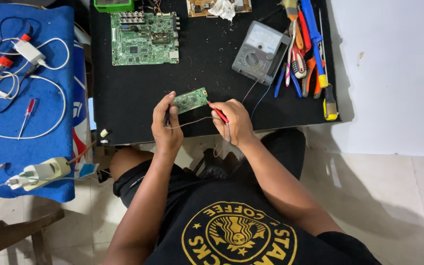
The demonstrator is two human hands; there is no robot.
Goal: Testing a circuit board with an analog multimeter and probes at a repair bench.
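A small green circuit board lies on the black mat near its front edge. My left hand grips a black test probe and its fingertips touch the board's left end. My right hand holds a red test probe whose tip rests on the board's right corner. Thin wires run from both probes toward a grey analog multimeter further back on the mat.
A large green circuit board lies at the back left of the mat. Screwdrivers, pliers and a brush crowd its right edge. On the left, a blue cloth carries white cables, red screwdrivers and a soldering tool. White wall at right.
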